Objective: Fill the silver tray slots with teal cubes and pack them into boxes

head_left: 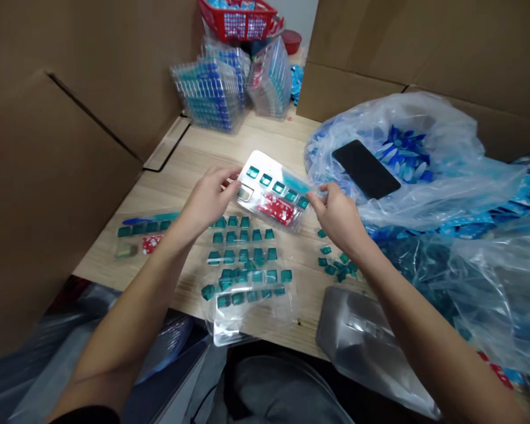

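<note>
Between my two hands is a clear plastic blister tray (258, 162), raised slightly and tilted above the table. A row of teal square pieces (278, 188) sits in its pockets, with a red packet with white dots (277, 208) below them. My left hand (212, 197) pinches its left end, and my right hand (338, 215) grips its right end. Nearer to me lie overlapping clear trays (234, 327) with rows of teal pieces. A filled tray (126, 250) rests by my left forearm. Loose teal pieces (338, 268) are scattered below my right hand.
Stacked filled trays (214, 91) stand at the back, near a red basket (242, 23). On the right, a black phone (366, 169) lies on a plastic bag (446, 118) of blue pieces. Clear plastic packaging (357, 330) overhangs the front edge. Cardboard walls (92, 70) flank the table.
</note>
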Demonstrator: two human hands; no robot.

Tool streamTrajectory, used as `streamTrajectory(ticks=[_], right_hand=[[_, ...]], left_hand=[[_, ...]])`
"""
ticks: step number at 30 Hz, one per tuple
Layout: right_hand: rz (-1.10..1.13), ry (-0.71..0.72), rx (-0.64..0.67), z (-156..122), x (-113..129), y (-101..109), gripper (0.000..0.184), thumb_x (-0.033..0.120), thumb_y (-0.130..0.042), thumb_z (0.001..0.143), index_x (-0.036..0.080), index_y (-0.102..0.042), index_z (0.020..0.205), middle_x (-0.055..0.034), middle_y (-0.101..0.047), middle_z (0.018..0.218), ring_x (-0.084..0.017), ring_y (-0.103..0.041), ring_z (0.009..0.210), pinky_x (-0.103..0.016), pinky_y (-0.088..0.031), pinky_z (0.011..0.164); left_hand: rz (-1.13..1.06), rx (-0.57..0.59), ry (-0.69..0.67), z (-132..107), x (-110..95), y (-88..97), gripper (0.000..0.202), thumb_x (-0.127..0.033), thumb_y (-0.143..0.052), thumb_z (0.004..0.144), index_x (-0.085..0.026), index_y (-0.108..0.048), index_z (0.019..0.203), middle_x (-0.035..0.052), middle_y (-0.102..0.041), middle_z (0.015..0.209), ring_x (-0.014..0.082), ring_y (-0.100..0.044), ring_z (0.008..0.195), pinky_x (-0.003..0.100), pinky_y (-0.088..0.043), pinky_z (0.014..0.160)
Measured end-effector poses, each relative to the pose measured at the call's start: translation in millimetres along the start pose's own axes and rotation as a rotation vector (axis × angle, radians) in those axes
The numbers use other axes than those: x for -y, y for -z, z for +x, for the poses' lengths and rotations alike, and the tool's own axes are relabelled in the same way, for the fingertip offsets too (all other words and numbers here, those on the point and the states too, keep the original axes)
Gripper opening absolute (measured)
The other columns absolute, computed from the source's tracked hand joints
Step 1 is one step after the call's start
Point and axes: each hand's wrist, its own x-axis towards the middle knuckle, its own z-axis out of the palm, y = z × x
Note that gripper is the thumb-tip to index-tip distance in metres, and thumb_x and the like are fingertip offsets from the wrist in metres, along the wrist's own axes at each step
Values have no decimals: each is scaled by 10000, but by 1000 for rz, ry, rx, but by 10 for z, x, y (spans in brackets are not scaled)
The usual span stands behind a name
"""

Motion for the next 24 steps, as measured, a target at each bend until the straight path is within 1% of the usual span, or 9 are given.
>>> streamTrajectory(ticks=[3,7,10,12,14,17,19,21,24], right_hand=[[44,-29,101,23,-67,-30,300,332,-563,913,109,-548,1113,-55,-639,682,-240,-646,622,-388,-511,654],[130,-53,169,60,-106,-53,252,298,-531,939,109,-537,1106,-37,-656,682,-170,-632,527,-318,-512,565],[173,-44,169,64,-111,-28,224,294,-567,923,121,-551,1064,-34,-661,695,-161,-638,541,-312,-510,567],[199,-34,158,63,-117,-11,216,295,-594,908,128,-559,1041,-25,-657,699,-153,-629,531,-315,-502,568],[229,-32,141,66,-127,-9,206,290,-620,891,133,-564,1012,-10,-636,674,-148,-616,522,-314,-490,562],[288,-37,107,75,-123,-19,196,278,-658,860,142,-557,958,5,-606,662,-136,-594,519,-305,-486,548],[342,-35,88,70,-88,-8,202,270,-667,850,150,-540,950,3,-607,695,-129,-601,545,-292,-499,546],[397,-21,77,51,-29,28,201,283,-645,868,158,-525,970,-11,-624,749,-129,-629,607,-273,-519,560],[499,21,65,14,52,107,208,315,-602,898,170,-519,1022,-38,-656,847,-127,-656,679,-260,-543,593]], left_hand=[[21,-6,-15,0,-19,-38,312,-273,-549,866,-127,-703,1096,109,-675,1042,212,-632,914,373,-502,908],[-10,-41,-39,-12,-145,-37,222,-302,-577,866,-142,-682,980,84,-662,997,191,-622,853,347,-496,827],[-169,-56,-16,8,-188,-23,180,-275,-649,813,-144,-623,933,50,-650,905,162,-591,765,312,-479,727],[-312,-71,19,28,-174,-26,244,-243,-680,776,-142,-596,981,28,-627,861,152,-581,751,302,-474,717],[-435,-36,56,40,-154,-46,293,-251,-678,777,-135,-595,1033,24,-621,847,156,-591,771,310,-480,749],[-575,80,81,28,-168,-98,307,-286,-684,775,-147,-607,1038,36,-657,878,168,-623,801,324,-494,787],[-668,91,85,14,-198,-112,339,-270,-716,744,-169,-594,1044,25,-673,881,164,-634,759,323,-508,756],[-761,15,122,14,-200,-64,356,-256,-741,727,-181,-589,1040,15,-671,851,160,-627,686,318,-515,674],[-834,-165,245,55,-51,171,252,-249,-745,754,-174,-616,957,12,-652,793,139,-596,639,291,-511,604]])
